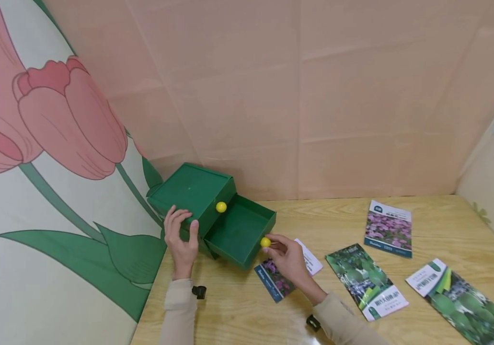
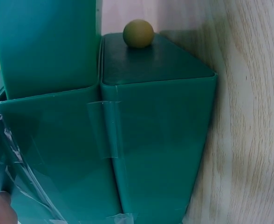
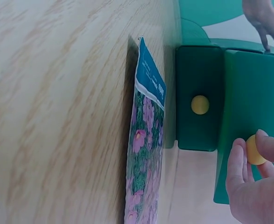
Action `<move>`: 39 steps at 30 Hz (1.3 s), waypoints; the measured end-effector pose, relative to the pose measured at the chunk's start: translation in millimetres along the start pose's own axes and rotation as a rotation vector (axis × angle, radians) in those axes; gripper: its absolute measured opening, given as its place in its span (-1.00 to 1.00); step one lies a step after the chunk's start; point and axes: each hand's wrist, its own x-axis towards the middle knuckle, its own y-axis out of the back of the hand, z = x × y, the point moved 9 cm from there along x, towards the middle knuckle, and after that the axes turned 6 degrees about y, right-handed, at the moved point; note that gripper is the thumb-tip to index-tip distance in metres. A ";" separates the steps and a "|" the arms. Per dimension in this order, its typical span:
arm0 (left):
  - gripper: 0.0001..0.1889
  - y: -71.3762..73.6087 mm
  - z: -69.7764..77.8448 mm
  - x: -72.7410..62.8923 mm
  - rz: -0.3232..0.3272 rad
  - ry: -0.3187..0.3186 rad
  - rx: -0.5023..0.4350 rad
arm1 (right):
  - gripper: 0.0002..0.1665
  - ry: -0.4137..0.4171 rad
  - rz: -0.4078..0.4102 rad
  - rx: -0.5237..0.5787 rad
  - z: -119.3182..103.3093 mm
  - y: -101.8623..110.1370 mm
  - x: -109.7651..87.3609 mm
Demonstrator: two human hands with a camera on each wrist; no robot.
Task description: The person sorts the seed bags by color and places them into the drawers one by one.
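Observation:
A small green drawer cabinet (image 1: 191,186) stands at the left of the table. Its middle drawer (image 1: 238,225) is pulled out, and inside I see only bare green surface. At that drawer's front my right hand (image 1: 289,258) pinches the round yellow knob (image 3: 254,151) between thumb and fingers. My left hand (image 1: 181,242) rests against the near side and top edge of the cabinet, fingers fairly straight. Another yellow knob (image 1: 221,207) sits on the upper drawer's front. The lower drawer (image 2: 158,63) is in, with its own yellow knob (image 3: 200,105).
One flower-picture packet (image 1: 274,280) lies partly under my right forearm. To the right lie another flower packet (image 1: 388,229) and two green-fruit packets, one nearer (image 1: 365,280) and one farther right (image 1: 466,302). A tulip-printed wall (image 1: 70,201) stands close to the cabinet's left.

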 end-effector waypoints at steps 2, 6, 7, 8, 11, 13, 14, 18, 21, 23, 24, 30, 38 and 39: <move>-0.79 -0.5 0.6 0.2 -0.002 -0.002 0.000 | -0.55 0.001 0.004 -0.011 0.1 0.8 -0.4; -0.79 -1.3 1.5 0.5 -0.004 -0.008 0.002 | -0.55 -0.007 0.006 -0.017 0.4 2.3 -1.5; -0.79 -1.2 1.6 0.4 -0.003 -0.007 0.002 | -0.55 -0.011 0.005 -0.015 0.6 2.5 -1.6; -0.79 -1.2 1.9 0.3 -0.002 -0.008 0.001 | -0.55 -0.009 0.004 -0.014 0.3 2.8 -1.7; -0.79 -1.0 2.0 -0.3 0.000 -0.005 0.000 | -0.56 -0.003 0.010 -0.011 -0.5 4.7 -1.4; -0.79 -0.9 1.4 -0.9 0.000 -0.002 -0.001 | -0.57 -0.003 0.022 -0.014 -0.3 6.4 -0.7; -0.79 -1.0 0.6 -1.3 0.000 -0.001 0.000 | -0.58 0.000 0.027 -0.018 -0.5 7.3 -0.4; -0.80 -0.9 -17.1 -6.1 -0.003 0.003 0.015 | -0.59 -0.015 0.037 -0.026 0.3 8.7 0.1; -0.83 -0.4 -29.1 -8.0 -0.018 0.012 0.028 | -0.57 -0.014 0.025 -0.025 0.9 8.2 0.5; -0.83 0.0 -22.5 -4.6 -0.026 0.014 0.027 | -0.56 -0.008 0.013 -0.027 0.5 8.1 0.9; -0.82 0.2 -17.1 -2.2 -0.031 0.020 0.025 | -0.54 -0.004 0.005 -0.027 -0.2 8.1 1.0; -0.74 0.6 7.7 6.4 -0.055 0.051 0.037 | -0.51 -0.015 -0.033 -0.065 -4.8 12.9 1.9; -0.66 1.9 4.7 -5.2 -0.084 0.092 0.073 | -0.48 0.051 -0.028 -0.125 -17.4 30.4 0.9; -0.65 2.5 2.3 -8.0 -0.088 0.098 0.082 | -0.48 0.057 -0.022 -0.142 -18.7 33.4 0.6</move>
